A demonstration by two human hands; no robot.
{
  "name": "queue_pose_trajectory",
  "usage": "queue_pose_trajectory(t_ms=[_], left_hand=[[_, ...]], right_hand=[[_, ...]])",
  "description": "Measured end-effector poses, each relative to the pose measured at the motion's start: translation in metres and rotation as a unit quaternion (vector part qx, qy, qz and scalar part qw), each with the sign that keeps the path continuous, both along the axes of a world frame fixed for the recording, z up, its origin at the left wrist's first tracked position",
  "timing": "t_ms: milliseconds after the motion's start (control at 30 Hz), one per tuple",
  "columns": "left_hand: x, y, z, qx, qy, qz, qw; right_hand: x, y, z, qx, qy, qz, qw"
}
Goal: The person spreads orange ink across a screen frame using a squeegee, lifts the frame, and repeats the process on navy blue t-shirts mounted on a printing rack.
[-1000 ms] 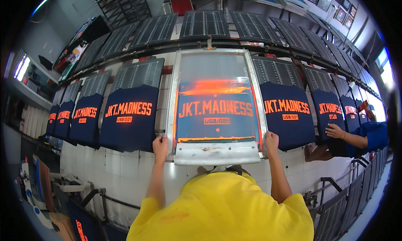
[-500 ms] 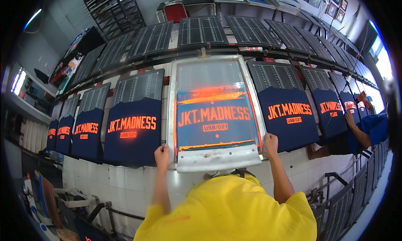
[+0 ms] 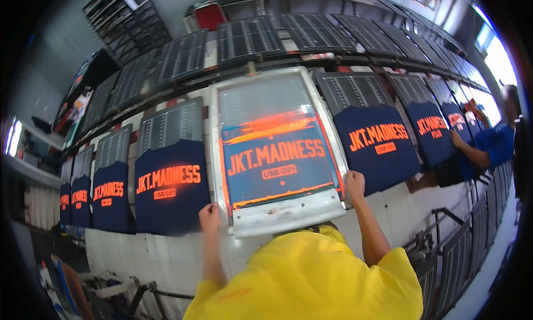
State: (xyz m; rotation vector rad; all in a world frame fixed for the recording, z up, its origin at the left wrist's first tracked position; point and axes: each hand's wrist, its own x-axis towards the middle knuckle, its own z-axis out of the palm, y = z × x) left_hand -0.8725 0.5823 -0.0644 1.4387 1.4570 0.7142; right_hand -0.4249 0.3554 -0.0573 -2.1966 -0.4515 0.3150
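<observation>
A metal-edged screen printing frame (image 3: 317,98) lies in front of me over a dark pallet, with orange ink on its mesh. Through the mesh shows a dark blue area with orange block lettering. A wide pale metal flap (image 3: 288,215) crosses its near end. My left hand (image 3: 209,217) is closed beside the frame's near left side; what its fingers pinch is hidden. My right hand (image 3: 355,185) is curled against the frame's near right edge, fingers closed on it. Navy T-shirts with orange printing lie either side, the nearest being the left shirt (image 3: 171,203) and the right shirt (image 3: 375,148).
More printed shirts on pallets run along the row both ways. Behind it stands a second row of bare dark pallets (image 3: 251,39). A person in a blue top (image 3: 494,150) works at the far right. Metal racks (image 3: 452,259) stand behind me, above the tiled floor (image 3: 158,261).
The view has tilted and shifted slightly, so the whole row looks rotated. My hands keep their places at the frame's two sides, and the frame stays down.
</observation>
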Motion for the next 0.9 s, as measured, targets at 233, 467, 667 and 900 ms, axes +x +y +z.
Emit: queue_pose_trajectory(t_ms=[233, 467, 667, 900], left_hand=[[0.000, 0.009, 0.003, 0.104, 0.241, -0.101, 0.960], [0.015, -0.002, 0.023, 0.130, 0.171, -0.067, 0.974], [0.021, -0.008, 0.036, 0.128, 0.217, -0.075, 0.965], [0.023, -0.016, 0.029, 0.206, 0.254, -0.074, 0.942]], right_hand=[[-0.007, 0.010, -0.012, -0.030, -0.075, -0.006, 0.997], [-0.013, 0.012, 0.005, -0.050, -0.012, -0.016, 0.999], [-0.015, 0.013, 0.007, -0.030, 0.000, -0.009, 1.000], [-0.009, 0.009, -0.006, -0.013, -0.010, -0.007, 1.000]])
